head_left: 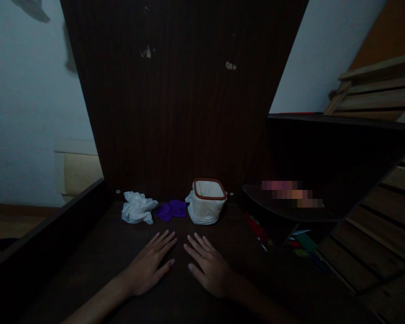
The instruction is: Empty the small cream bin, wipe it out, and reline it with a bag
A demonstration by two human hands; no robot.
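Both of my hands lie flat on a dark wooden desk top [121, 243], palms down and fingers stretched out. My left hand [150, 265] is empty, with a crumpled white plastic bag [137, 208] and a folded purple cloth [171, 210] beyond its fingertips. My right hand [207, 265] is also empty, a short way in front of a small bin [207, 210]. This bin stands upright, lined with a white bag, and has a brown rim. Neither hand touches the bag, the cloth or the bin.
A tall dark wooden panel [189, 112] rises behind the things. On the left runs a low side board [47, 220]. To the right stands a dark corner shelf [290, 216] with blurred-out items on it and several small coloured things below. Wooden slats [384, 225] are at the far right.
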